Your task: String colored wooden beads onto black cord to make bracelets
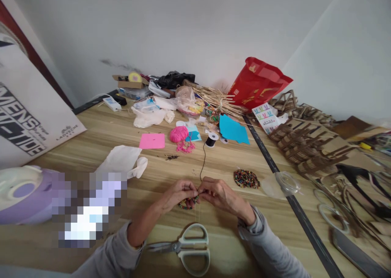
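Close together over the middle of the table, both my hands are pinched closed. My left hand [182, 190] grips a string of multicoloured beads [185, 205], which hangs below its fingers. In the fingertips of my right hand [215, 192] is a black cord [204, 160], running back to a black spool [211, 139]. The exact spot where cord and beads meet is hidden by my fingers. Scissors [194, 245] with pale handles lie just in front of me, blades pointing left. A second heap of coloured beads [246, 178] rests right of my right hand.
Pink yarn [179, 134], pink paper [152, 141] and blue paper [233, 129] lie beyond my hands. Short black pieces [171, 157] are scattered nearer. A red bag [259, 84] stands at the back. Brown woven baskets [302, 147] crowd the right, and a purple-and-white appliance [27, 194] sits left.
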